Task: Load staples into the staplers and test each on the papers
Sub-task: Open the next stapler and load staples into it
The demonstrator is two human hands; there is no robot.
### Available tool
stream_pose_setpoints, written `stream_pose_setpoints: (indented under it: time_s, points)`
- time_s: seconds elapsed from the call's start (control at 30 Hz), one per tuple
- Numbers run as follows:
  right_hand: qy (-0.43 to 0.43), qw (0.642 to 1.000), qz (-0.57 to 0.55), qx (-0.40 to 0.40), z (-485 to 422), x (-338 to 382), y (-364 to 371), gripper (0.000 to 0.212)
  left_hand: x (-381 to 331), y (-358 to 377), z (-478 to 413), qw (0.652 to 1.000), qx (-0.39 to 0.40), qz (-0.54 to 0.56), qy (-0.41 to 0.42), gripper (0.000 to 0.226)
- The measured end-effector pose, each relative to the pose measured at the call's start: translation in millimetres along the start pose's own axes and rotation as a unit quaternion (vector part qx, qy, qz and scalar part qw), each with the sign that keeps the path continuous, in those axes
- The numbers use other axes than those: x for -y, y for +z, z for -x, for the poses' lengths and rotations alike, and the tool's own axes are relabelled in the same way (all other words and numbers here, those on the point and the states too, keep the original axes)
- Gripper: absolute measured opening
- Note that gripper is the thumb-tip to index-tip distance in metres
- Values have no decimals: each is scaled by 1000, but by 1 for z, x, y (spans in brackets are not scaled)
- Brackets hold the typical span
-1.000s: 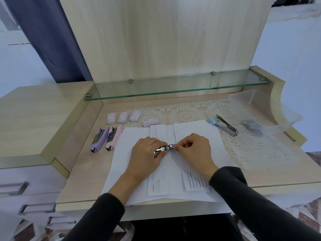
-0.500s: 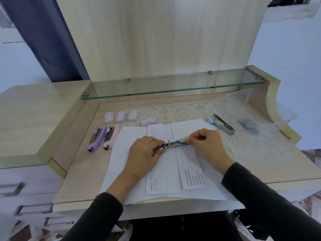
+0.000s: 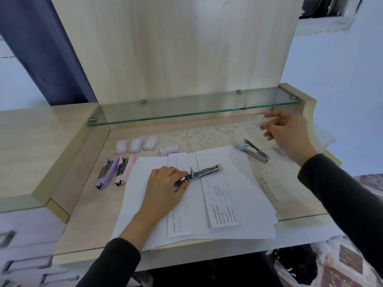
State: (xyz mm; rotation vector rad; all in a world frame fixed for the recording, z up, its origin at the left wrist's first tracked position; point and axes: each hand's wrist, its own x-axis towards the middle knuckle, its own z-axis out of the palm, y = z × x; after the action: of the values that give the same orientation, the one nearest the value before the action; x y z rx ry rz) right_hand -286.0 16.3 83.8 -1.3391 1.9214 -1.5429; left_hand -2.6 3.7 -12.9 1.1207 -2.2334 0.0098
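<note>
Soft, cool, even daylight, bright throughout. No hard shadows, only faint ones on the papers [image 3: 232, 183] and along the bench [image 3: 89, 204] front. The glass shelf [image 3: 186, 110] carries a mild sheen, and the stapler [image 3: 204, 172] a small glint. The right grip [image 3: 288, 133] is smeared by motion blur. The wide lens bows straight edges; the corners stretch and soften.

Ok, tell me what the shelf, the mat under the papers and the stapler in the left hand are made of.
Shelf: clear glass, green-tinted polished edge, on small metal clips. Mat: cream lace, likely crocheted cotton or a vinyl imitation; openwork rosettes show. Stapler, gripped by the left hand: bright, shiny metal, probably plated steel, its channel reflecting light.
</note>
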Motion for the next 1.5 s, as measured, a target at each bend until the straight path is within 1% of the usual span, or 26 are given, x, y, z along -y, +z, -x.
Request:
stream_pose_setpoints:
  time_s: [0.1,0.17,0.27,0.33,0.43,0.5,0.67,0.83,0.9,1.0,1.07,1.1,1.17,1.2,1.27,1.43,1.5]
  points:
    - [-16,996,79,-45,-21,-8,-20,12,1,1,1,1000,3,5,-3,32]
    - [-3,990,128,-58,-29,-15,-33,13,1,1,1,1000,3,7,-5,33]
    - [29,983,171,-59,-34,-25,-47,17,1,1,0,1000,5,5,-4,33]
    - [44,980,192,-39,-32,-30,-52,15,0,0,0,1000,3,5,-5,33]
    - [61,979,196,-4,-26,-38,-54,7,0,0,0,1000,1,5,-5,34]
    - [62,979,192,3,-24,-42,-53,9,0,1,0,1000,4,8,-4,34]
    - [44,982,184,-10,-27,-42,-53,16,0,0,0,1000,5,8,-3,33]
    - [-13,984,177,10,-22,-26,-36,11,1,0,-1,1000,5,17,-13,30]
    - [-41,984,172,31,-16,-18,-24,10,3,-2,-2,999,11,32,-15,31]
    - [-69,979,167,95,-4,-7,0,8,1,-11,-5,998,43,49,-18,40]
    - [-90,970,173,143,4,-1,19,9,3,-20,-12,993,67,77,-55,46]
    - [-102,965,174,165,6,2,29,10,6,-24,-16,991,66,91,-71,45]
    - [-125,955,176,202,10,8,50,11,15,-30,-28,990,46,100,-90,30]
    - [-134,950,178,220,11,11,61,12,20,-33,-35,990,35,94,-95,23]
    - [-151,936,186,257,11,16,84,14,32,-35,-49,992,31,69,-104,19]
    - [-180,896,233,332,6,24,137,23,58,-23,-76,980,113,-19,-165,31]
    - [-180,887,243,349,3,24,152,29,61,-18,-81,971,134,-24,-198,38]
